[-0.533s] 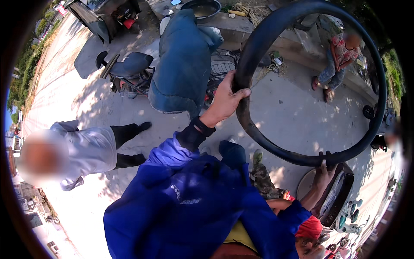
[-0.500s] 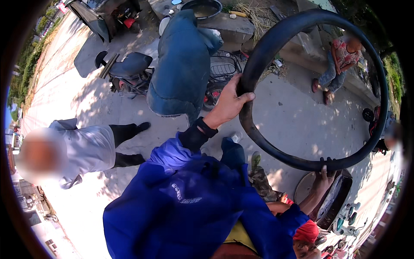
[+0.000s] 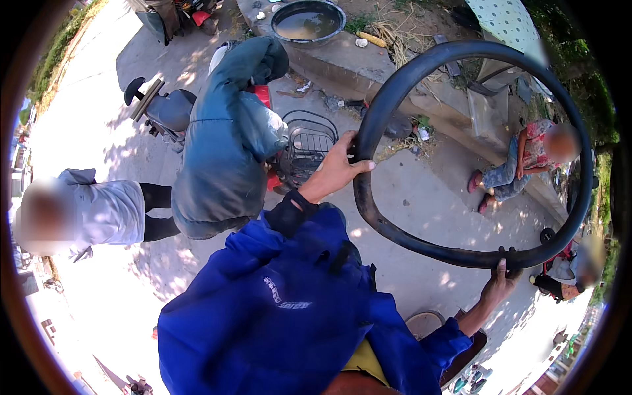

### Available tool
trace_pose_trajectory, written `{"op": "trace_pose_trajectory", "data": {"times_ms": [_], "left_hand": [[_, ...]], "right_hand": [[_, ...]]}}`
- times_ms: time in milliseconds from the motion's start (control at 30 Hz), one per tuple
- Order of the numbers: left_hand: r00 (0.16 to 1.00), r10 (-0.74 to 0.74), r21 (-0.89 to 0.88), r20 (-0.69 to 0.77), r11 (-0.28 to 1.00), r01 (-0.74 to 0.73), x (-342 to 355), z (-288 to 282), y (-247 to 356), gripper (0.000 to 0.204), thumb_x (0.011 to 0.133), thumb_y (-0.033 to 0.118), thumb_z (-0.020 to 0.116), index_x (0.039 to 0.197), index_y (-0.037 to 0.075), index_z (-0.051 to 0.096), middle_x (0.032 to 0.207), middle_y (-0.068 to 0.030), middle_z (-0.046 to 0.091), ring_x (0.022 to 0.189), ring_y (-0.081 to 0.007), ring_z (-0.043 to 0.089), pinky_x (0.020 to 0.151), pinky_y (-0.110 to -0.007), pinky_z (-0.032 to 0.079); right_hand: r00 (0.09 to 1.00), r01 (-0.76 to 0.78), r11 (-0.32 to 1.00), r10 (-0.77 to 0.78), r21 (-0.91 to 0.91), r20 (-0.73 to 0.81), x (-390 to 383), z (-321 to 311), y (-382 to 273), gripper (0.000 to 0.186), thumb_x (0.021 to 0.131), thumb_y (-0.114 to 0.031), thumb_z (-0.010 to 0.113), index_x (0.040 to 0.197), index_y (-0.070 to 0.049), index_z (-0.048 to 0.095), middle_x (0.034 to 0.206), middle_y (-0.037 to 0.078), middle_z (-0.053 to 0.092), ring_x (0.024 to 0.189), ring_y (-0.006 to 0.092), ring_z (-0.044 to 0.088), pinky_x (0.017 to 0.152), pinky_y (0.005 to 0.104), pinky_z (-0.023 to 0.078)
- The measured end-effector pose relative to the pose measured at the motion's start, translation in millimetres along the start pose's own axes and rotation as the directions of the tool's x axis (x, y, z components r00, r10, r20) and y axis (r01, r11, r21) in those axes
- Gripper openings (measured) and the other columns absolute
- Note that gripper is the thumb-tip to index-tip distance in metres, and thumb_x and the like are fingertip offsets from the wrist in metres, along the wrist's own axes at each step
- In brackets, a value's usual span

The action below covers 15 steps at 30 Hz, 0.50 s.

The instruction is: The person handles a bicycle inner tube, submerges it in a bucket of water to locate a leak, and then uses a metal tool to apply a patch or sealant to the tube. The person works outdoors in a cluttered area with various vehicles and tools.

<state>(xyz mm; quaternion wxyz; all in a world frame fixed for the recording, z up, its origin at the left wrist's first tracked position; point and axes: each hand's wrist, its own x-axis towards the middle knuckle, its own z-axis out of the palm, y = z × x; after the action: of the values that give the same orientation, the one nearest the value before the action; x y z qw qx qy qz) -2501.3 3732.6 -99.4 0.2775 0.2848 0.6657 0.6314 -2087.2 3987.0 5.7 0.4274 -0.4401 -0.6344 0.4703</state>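
A black rubber inner tube [image 3: 447,255], puffed into a large ring, is held up in front of me on the right. My left hand [image 3: 334,170] grips its left side, thumb toward the inside of the ring. Its underside rests in my right hand [image 3: 498,286], whose fingertips show dark over the tube; both hands are closed on it. Through the ring the paved ground and a seated person [image 3: 526,158] are visible.
A scooter with a blue-green quilted cover [image 3: 220,151] and a wire basket [image 3: 309,141] stands left of the tube. Beyond is a concrete ledge [image 3: 368,72] with a black basin [image 3: 289,38] of murky water. A person in a light shirt [image 3: 108,210] stands at left.
My view has shifted, bringing more of the basin and ledge in. The covered scooter now sits farther left in view. Both hands keep their hold on the inner tube.
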Motion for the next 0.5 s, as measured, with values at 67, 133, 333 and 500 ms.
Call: {"op": "trace_pose_trajectory", "data": {"times_ms": [67,133,333,500], "left_hand": [[0.992,-0.118,-0.073,-0.048,0.991,0.115,31,-10,9,0.075,0.087,0.012,0.081,0.146,-0.004,0.038,0.118,-0.0152,0.065,0.112,-0.0218,0.062,0.096,-0.036,0.050],[0.981,-0.162,-0.074,-0.110,0.985,0.154,66,-28,11,0.077,0.088,0.012,0.081,0.148,-0.003,0.035,0.115,-0.0141,0.066,0.108,-0.0206,0.064,0.094,-0.036,0.052],[0.951,-0.141,-0.189,-0.274,0.978,0.091,184,-94,-5,0.086,0.082,0.005,0.081,0.152,-0.003,0.031,0.115,-0.0194,0.067,0.104,-0.0248,0.068,0.092,-0.038,0.055],[0.901,-0.060,-0.190,-0.430,0.982,-0.026,273,-117,13,0.080,0.083,0.002,0.078,0.150,-0.003,0.035,0.125,-0.0153,0.060,0.109,-0.0213,0.062,0.098,-0.034,0.050]], "right_hand": [[0.996,0.030,0.999,-0.033,0.030,0.089,57,23,1,0.067,0.095,-0.011,0.073,0.151,-0.002,0.037,0.145,0.020,0.053,0.126,0.0377,0.061,0.101,0.0452,0.055],[0.987,0.040,0.999,-0.044,0.027,0.156,111,64,-5,0.066,0.095,-0.010,0.073,0.150,-0.001,0.038,0.144,0.020,0.053,0.126,0.0372,0.061,0.102,0.0453,0.055],[0.931,0.097,0.988,-0.134,0.122,0.340,239,179,-11,0.061,0.093,-0.002,0.071,0.146,0.002,0.042,0.137,0.021,0.058,0.121,0.0344,0.064,0.098,0.0428,0.058],[0.896,0.079,0.986,-0.134,0.145,0.423,337,249,-13,0.061,0.089,-0.001,0.074,0.143,-0.001,0.046,0.132,0.019,0.062,0.121,0.0340,0.064,0.104,0.0459,0.053]]}}
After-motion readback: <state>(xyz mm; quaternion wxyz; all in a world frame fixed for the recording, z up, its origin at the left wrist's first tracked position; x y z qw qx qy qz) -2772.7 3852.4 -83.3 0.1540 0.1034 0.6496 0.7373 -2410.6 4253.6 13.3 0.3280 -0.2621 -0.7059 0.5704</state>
